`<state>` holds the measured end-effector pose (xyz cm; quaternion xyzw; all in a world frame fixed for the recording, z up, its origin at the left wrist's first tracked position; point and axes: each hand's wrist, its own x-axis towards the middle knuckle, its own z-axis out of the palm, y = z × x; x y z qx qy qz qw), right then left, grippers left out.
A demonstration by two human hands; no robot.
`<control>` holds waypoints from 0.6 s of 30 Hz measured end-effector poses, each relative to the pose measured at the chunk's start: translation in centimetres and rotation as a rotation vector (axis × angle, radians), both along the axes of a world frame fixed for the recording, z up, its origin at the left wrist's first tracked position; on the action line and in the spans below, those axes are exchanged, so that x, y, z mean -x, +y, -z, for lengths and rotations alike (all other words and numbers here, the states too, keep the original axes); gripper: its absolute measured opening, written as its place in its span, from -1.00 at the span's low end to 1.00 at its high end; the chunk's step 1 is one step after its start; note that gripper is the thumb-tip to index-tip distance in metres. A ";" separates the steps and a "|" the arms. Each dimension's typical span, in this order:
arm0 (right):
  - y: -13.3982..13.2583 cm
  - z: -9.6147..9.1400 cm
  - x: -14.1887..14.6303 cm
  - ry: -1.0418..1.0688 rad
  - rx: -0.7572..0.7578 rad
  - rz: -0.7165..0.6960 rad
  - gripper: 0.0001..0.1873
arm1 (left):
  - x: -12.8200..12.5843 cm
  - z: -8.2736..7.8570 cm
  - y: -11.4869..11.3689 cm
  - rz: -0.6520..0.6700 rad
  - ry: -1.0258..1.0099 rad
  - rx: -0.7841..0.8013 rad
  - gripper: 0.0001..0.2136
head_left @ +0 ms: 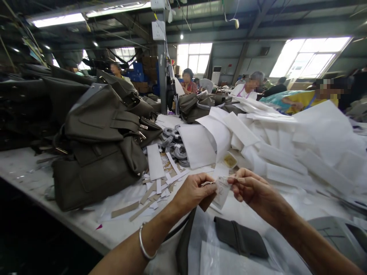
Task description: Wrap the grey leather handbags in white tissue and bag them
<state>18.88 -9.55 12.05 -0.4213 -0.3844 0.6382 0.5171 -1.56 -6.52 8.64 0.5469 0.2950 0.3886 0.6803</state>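
Between my two hands hangs a small pale tag (222,191) with a printed or handwritten mark and a thin string. My left hand (202,187) is closed in a pinch on the tag's left side, and a small brown piece (207,202) shows under its fingers. With fingertips pressed together, my right hand (246,185) pinches the string to the right of the tag. Below them lies a dark folded leather piece (241,236) on clear plastic. A dark bag edge (186,240) with a strap shows below my left hand.
Several dark leather bags (100,160) are piled on the left. White sheets (286,152) heap up on the right. Grey coils (176,147), paper scraps (151,198) and a small tub (229,160) lie mid-table. People sit farther back, beyond a post (162,68).
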 end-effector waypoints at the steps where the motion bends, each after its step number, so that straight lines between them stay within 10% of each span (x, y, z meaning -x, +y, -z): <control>1: 0.0 0.1 0.0 -0.036 -0.011 0.024 -0.75 | 0.2 0.1 -0.1 0.000 0.005 0.016 -0.55; 8: -0.4 -0.3 0.8 -0.750 -0.233 0.150 -0.62 | 1.2 0.0 -0.4 -0.082 0.094 -0.105 -0.71; 12: -0.9 -0.2 2.6 -0.872 -0.337 -0.064 -0.49 | 1.1 -0.3 -0.6 -0.065 0.120 -0.140 -0.74; 18: -0.8 0.0 3.8 -0.952 -0.440 -0.167 -0.79 | 1.4 -0.5 -0.9 -0.102 0.233 -0.168 -0.79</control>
